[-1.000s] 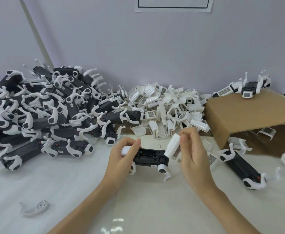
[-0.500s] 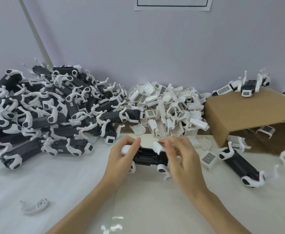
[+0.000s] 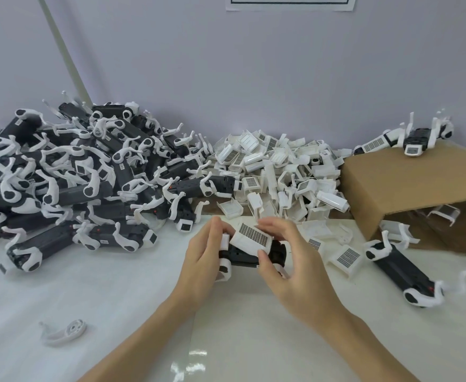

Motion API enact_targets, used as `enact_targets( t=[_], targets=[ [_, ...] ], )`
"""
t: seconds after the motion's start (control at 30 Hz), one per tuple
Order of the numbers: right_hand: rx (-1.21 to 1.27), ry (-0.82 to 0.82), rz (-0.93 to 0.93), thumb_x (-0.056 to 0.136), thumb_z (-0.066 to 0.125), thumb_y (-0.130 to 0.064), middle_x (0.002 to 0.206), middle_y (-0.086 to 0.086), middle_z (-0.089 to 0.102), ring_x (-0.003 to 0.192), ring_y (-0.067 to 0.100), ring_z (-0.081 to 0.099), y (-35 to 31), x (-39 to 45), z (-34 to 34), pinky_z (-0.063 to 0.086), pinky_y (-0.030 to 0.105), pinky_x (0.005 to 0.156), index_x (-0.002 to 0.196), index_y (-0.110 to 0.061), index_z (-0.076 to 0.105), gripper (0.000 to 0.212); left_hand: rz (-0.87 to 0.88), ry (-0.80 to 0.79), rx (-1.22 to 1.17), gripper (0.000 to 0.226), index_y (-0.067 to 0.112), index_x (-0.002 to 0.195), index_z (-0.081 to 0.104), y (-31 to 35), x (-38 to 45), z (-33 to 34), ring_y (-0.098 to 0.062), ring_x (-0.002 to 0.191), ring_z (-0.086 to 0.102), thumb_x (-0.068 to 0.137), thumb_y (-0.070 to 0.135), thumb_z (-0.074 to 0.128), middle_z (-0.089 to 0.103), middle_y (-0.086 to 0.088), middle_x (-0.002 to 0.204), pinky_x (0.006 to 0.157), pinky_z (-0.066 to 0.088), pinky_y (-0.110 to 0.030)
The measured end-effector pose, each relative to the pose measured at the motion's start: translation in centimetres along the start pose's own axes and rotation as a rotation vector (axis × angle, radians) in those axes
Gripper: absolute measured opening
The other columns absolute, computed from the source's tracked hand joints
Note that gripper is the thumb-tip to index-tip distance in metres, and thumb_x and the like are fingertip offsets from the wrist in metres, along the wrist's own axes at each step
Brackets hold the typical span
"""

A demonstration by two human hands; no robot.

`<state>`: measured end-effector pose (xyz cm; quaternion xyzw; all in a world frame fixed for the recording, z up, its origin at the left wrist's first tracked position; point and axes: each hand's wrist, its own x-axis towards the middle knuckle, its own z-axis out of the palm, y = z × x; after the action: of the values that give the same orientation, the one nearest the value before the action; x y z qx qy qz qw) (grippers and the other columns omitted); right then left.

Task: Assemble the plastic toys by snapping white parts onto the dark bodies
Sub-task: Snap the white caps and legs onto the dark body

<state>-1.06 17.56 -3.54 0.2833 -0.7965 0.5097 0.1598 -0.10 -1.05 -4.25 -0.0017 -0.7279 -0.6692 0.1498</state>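
Right, left hand grips the dark body at its nine o'clock end, bracing it. Right hand pinches the white part down on top, likely to snap it home.

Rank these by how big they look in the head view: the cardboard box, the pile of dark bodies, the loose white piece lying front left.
1. pile of dark bodies, spanning the left side.
2. cardboard box, though partly cut off at the frame edge.
3. loose white piece, clearly smallest.
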Motion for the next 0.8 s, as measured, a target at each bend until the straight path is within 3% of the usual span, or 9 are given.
enact_targets(
  t=[0.1, 0.17, 0.27, 0.37, 0.47, 0.53, 0.63, 0.73, 0.8],
  targets=[
    [-0.118, -0.068, -0.08, 0.101, 0.056, -0.019, 0.12, -0.015, 0.065, 0.121, 0.016, 0.059, 0.3, 0.2, -0.5, 0.047, 0.036, 0.102, 0.127, -0.029, 0.063, 0.029, 0.037, 0.006, 0.02, 0.049, 0.027, 0.089, 0.065, 0.0, 0.0, 0.1, -0.005, 0.068, 0.053, 0.103, 0.061, 0.033, 0.06, 0.007, 0.078, 0.056, 0.046, -0.021],
    [-0.128, -0.112, -0.085, 0.104, 0.051, -0.02, 0.113, -0.013, 0.065, 0.116, 0.017, 0.06, 0.4, 0.3, -0.9, 0.046, 0.037, 0.101, 0.126, -0.032, 0.063, 0.028, 0.05, 0.002, 0.046, 0.046, 0.026, 0.097, 0.063, -0.1, 0.0, 0.0, -0.005, 0.073, 0.056, 0.104, 0.06, 0.033, 0.062, 0.007, 0.085, 0.06, 0.048, -0.023],
    [-0.174, -0.115, -0.163, 0.103, 0.053, -0.016, 0.123, -0.017, 0.063, 0.123, 0.013, 0.058, 0.4, 0.2, -1.0, 0.044, 0.039, 0.104, 0.125, -0.028, 0.066, 0.028, 0.031, 0.003, 0.052, 0.043, 0.03, 0.107, 0.062, -0.2, 0.0, -0.1, -0.005, 0.088, 0.063, 0.106, 0.062, 0.032, 0.068, 0.013, 0.1, 0.069, 0.052, -0.032],
    [-0.271, -0.106, -0.258, 0.099, 0.063, -0.024, 0.129, -0.015, 0.06, 0.126, 0.005, 0.055, 0.5, 0.3, -0.8, 0.041, 0.031, 0.106, 0.122, -0.026, 0.068, 0.024, 0.058, 0.007, 0.064, 0.043, 0.024, 0.101, 0.063, -0.1, 0.1, -0.2, -0.015, 0.089, 0.06, 0.111, 0.052, 0.033, 0.066, 0.002, 0.1, 0.077, 0.046, -0.041],
    [-0.412, -0.127, -0.282, 0.091, 0.079, -0.029, 0.132, -0.01, 0.061, 0.12, 0.013, 0.059, 0.9, 0.6, -0.7, 0.045, 0.034, 0.104, 0.124, -0.026, 0.068, 0.035, 0.065, 0.0, 0.049, 0.048, 0.016, 0.099, 0.063, 0.1, 0.1, -0.1, -0.019, 0.085, 0.056, 0.11, 0.052, 0.033, 0.062, -0.013, 0.096, 0.078, 0.045, -0.043],
    [-0.464, -0.129, -0.272, 0.086, 0.085, -0.024, 0.133, -0.009, 0.061, 0.119, 0.018, 0.062, 1.2, 0.5, -0.5, 0.049, 0.037, 0.102, 0.124, -0.026, 0.068, 0.042, 0.055, -0.031, 0.041, 0.051, 0.014, 0.101, 0.062, 0.1, 0.0, 0.0, -0.019, 0.08, 0.054, 0.107, 0.057, 0.036, 0.061, -0.013, 0.093, 0.071, 0.045, -0.036],
    [-0.449, -0.118, -0.254, 0.089, 0.083, -0.023, 0.139, -0.01, 0.061, 0.124, 0.016, 0.06, 0.9, 0.6, -0.5, 0.047, 0.037, 0.106, 0.126, -0.028, 0.067, 0.04, -0.017, -0.063, -0.003, 0.042, 0.022, 0.104, 0.062, 0.1, -0.1, 0.0, -0.01, 0.064, 0.05, 0.097, 0.062, 0.054, 0.061, 0.005, 0.088, 0.05, 0.041, -0.022],
    [-0.412, -0.13, -0.255, 0.096, 0.075, -0.026, 0.13, -0.013, 0.063, 0.123, 0.01, 0.059, 0.6, 0.7, -0.8, 0.043, 0.035, 0.106, 0.123, -0.028, 0.068, 0.029, 0.024, -0.075, 0.027, 0.032, 0.021, 0.101, 0.065, 0.2, 0.0, -0.1, -0.01, 0.063, 0.053, 0.095, 0.052, 0.071, 0.065, 0.004, 0.092, 0.049, 0.042, -0.022],
    [-0.262, -0.191, -0.171, 0.1, 0.066, -0.036, 0.121, -0.019, 0.062, 0.116, 0.007, 0.058, 0.3, 0.5, -1.2, 0.044, 0.027, 0.1, 0.125, -0.035, 0.063, 0.025, 0.065, -0.093, 0.079, 0.022, 0.022, 0.096, 0.067, 0.4, 0.1, -0.4, -0.01, 0.065, 0.055, 0.099, 0.043, 0.073, 0.066, 0.006, 0.09, 0.053, 0.044, -0.02]
  ],
)
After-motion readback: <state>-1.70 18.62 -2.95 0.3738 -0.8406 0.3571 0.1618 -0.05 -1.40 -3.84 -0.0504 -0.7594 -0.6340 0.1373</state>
